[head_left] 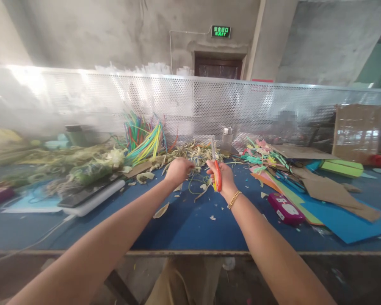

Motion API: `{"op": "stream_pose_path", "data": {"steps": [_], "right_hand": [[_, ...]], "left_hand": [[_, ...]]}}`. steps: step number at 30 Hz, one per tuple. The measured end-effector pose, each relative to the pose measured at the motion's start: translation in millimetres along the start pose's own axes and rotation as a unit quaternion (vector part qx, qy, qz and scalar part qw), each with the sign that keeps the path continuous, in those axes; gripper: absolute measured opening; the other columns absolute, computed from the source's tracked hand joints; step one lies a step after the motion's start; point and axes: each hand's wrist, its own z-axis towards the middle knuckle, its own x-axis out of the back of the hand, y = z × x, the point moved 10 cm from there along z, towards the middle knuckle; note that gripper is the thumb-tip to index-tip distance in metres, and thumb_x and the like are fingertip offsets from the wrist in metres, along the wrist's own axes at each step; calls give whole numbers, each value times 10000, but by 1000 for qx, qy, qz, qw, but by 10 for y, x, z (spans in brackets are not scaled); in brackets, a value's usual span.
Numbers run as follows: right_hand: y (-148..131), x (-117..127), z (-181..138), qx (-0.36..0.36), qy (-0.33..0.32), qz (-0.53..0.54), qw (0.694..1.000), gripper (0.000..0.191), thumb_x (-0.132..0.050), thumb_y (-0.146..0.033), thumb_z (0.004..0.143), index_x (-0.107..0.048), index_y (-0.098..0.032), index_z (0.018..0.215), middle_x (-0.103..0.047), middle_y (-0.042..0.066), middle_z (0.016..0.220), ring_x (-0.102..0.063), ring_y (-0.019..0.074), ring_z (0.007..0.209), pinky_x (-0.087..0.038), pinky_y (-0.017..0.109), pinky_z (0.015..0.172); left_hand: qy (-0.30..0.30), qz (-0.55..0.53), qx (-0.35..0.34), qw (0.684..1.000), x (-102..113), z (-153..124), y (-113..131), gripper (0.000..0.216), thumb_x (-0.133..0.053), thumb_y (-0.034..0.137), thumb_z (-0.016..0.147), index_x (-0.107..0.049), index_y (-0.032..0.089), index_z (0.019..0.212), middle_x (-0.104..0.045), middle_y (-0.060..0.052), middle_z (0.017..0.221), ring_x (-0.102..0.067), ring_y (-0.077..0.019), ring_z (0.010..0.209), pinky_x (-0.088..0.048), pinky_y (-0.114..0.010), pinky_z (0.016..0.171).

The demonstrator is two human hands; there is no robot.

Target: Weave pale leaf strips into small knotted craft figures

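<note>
In the middle of the head view, my right hand (pixel 226 176) is wrapped round a pair of scissors (pixel 218 177) with orange-red handles. The blades point up and away from me. A bit of yellow shows beside the handle. To its left, my left hand (pixel 178 170) is closed, fingertips pinched together and turned toward the scissors; what they hold, if anything, is too small to make out. A thin green strand (pixel 190 186) curls just below those fingertips. Beyond both hands lies a heap of pale, dried-looking husk scraps (pixel 197 149).
Colourful pipe cleaners (pixel 144 137) stand behind on the left, near a white device (pixel 97 198) with a cable. On the right are a purple box-like gadget (pixel 285 208), blue sheets (pixel 346 218) and cardboard (pixel 339 192). A bottle (pixel 227 137) stands by the perforated metal screen (pixel 178 101).
</note>
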Motion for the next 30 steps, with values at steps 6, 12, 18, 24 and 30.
{"op": "stream_pose_path", "data": {"steps": [6,12,18,24,30], "right_hand": [[24,-74,-5,4,-21,76,997,587,-857,-351,503,-593,-225,1012,-644,-41,704,-633,143,642,-484,232,523],[2,-299,-88,7,-114,123,986,545,-841,-351,530,-553,-248,981,-631,-57,726,-628,128,618,-499,247,553],[-45,-239,-36,36,-103,102,989,533,-828,-376,547,-544,-233,975,-574,-81,662,-578,100,534,-480,237,520],[-20,-242,-12,39,-127,16,991,515,-826,-340,555,-577,-225,991,-605,-65,692,-544,76,506,-470,221,510],[82,-300,-36,17,-146,-43,988,565,-820,-362,585,-581,-234,1082,-611,-49,698,-563,101,541,-481,233,517]], "left_hand": [[161,-469,199,845,122,-251,-264,386,-806,295,593,-686,176,940,-709,-35,837,-639,-168,752,-484,-315,748],[101,-550,212,801,-184,-497,67,394,-843,243,545,-667,164,888,-691,-6,820,-641,-142,745,-496,-308,767],[-65,-576,194,791,-232,-509,243,572,-873,157,481,-660,209,1010,-710,-29,953,-666,-210,941,-488,-354,854],[-125,-514,227,817,-74,-482,20,369,-702,500,729,-743,175,900,-726,-108,953,-661,-204,862,-468,-299,722],[-118,-450,186,866,-111,-368,39,174,-838,248,580,-705,182,669,-676,-16,665,-585,-125,619,-426,-246,601]]}}
